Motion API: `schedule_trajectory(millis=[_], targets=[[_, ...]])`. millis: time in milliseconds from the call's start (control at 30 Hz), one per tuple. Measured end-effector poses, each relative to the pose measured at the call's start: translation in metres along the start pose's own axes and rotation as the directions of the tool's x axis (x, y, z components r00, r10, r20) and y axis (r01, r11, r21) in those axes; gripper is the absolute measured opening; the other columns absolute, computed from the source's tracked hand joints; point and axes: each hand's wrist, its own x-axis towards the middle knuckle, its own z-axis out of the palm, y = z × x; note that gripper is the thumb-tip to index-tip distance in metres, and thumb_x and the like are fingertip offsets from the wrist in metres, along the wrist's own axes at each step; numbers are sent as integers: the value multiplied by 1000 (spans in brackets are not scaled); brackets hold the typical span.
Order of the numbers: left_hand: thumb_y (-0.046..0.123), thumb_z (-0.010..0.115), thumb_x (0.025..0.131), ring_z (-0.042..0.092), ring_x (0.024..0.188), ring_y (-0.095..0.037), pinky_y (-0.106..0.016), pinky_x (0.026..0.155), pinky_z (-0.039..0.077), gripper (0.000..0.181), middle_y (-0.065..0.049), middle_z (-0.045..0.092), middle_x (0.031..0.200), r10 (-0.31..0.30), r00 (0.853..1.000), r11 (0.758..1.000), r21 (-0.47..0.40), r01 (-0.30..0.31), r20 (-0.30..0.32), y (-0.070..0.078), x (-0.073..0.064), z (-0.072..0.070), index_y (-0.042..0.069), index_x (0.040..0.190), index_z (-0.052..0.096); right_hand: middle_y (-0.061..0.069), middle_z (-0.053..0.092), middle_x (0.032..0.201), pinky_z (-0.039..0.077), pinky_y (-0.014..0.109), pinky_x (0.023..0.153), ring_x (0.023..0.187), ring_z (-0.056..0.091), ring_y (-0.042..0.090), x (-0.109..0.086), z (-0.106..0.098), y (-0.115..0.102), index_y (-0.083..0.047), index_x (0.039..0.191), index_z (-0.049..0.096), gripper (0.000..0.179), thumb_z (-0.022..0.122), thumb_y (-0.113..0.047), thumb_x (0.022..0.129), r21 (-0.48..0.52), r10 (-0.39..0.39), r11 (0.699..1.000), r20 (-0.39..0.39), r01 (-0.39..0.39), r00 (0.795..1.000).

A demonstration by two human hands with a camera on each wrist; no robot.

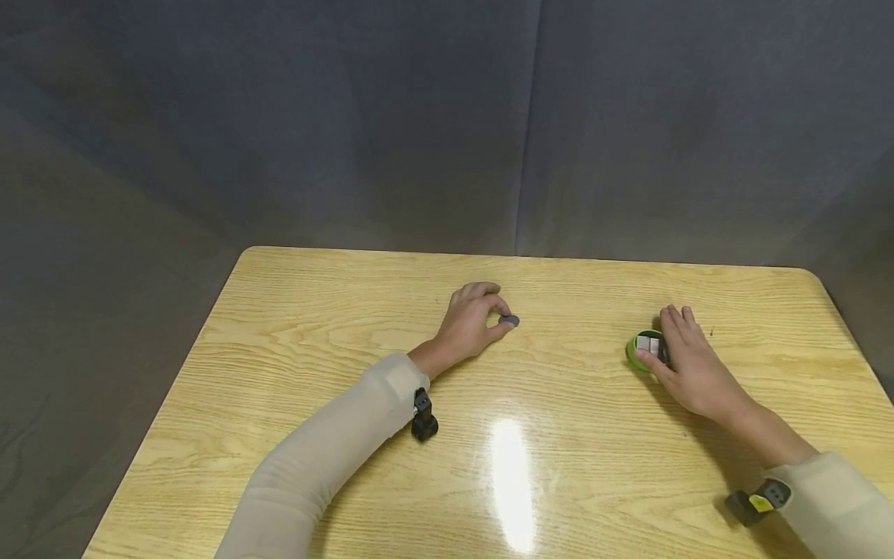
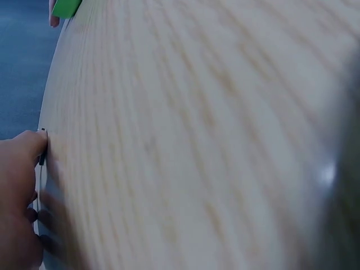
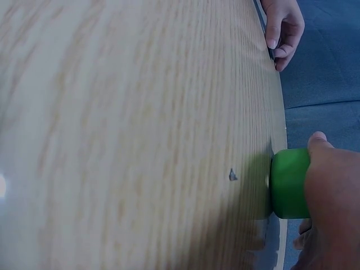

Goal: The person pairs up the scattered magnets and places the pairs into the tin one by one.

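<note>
Near the far middle of the table, my left hand (image 1: pixel 473 320) pinches a small, dark, flat disc (image 1: pixel 512 320) between thumb and forefinger. Only a thin dark edge of that disc (image 2: pixel 42 154) shows in the left wrist view. Farther right, my right hand (image 1: pixel 691 365) holds a short, round green container (image 1: pixel 632 355), thumb on one side and fingers on the other. Two pale grey rectangular pieces (image 1: pixel 648 345) show in its dark top. From the right wrist, the container's smooth green side (image 3: pixel 289 183) is visible, standing on the table; the palm hides the rest.
The wooden table (image 1: pixel 335 310) has rounded far corners, and a dark grey curtain (image 1: pixel 433 140) hangs behind it. A tiny dark fleck (image 3: pixel 233 175) lies on the wood near the container. Wrist cameras (image 1: pixel 424 419) are strapped to both sleeves.
</note>
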Motion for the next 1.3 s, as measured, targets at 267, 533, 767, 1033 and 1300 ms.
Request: schedule_trajectory(millis=[267, 533, 767, 1033, 1300], targets=[[36, 69, 99, 37, 144, -28, -50, 121, 23, 25, -8, 49, 151, 11, 999, 1000, 10, -11, 31, 1, 1, -1, 15, 114, 70, 45, 7, 157, -1, 61, 121, 149, -4, 54, 0, -1, 0, 17, 155, 8, 85, 51, -39, 108, 17, 0, 1000, -1, 0, 1000], [35, 72, 96, 50, 124, -21, -44, 112, 32, 22, 0, 63, 127, 30, 999, 999, 19, -29, -14, 2, -1, 1, 17, 109, 70, 45, 8, 157, 0, 61, 121, 150, -3, 54, 1, -1, -1, 17, 155, 9, 85, 52, -39, 108, 16, 7, 1000, -2, -7, 1000], [32, 74, 95, 56, 95, -16, -39, 93, 40, 21, 4, 71, 100, 13, 999, 999, -51, -15, -30, 3, -2, 3, 16, 109, 71, 45, 8, 157, 0, 62, 121, 149, -3, 55, 0, -1, -2, 17, 155, 10, 85, 52, -39, 107, 23, 5, 1000, -1, -5, 1000], [25, 71, 98, 64, 96, -17, -45, 109, 37, 15, 2, 74, 97, -33, 999, 981, -192, 28, -23, 1, -1, 0, 14, 107, 75, 45, 10, 156, 1, 63, 121, 149, -2, 56, 0, -2, -2, 18, 154, 11, 84, 53, -38, 107, 22, 0, 1000, -11, 1, 1000], [23, 68, 100, 65, 87, -13, -37, 100, 46, 15, 0, 76, 98, -82, 996, 961, -268, 69, -36, 0, 0, -2, 13, 105, 78, 45, 10, 156, 2, 64, 120, 149, -1, 56, 0, -2, -1, 18, 154, 12, 84, 53, -38, 107, 24, 0, 1000, -12, 1, 1000]])
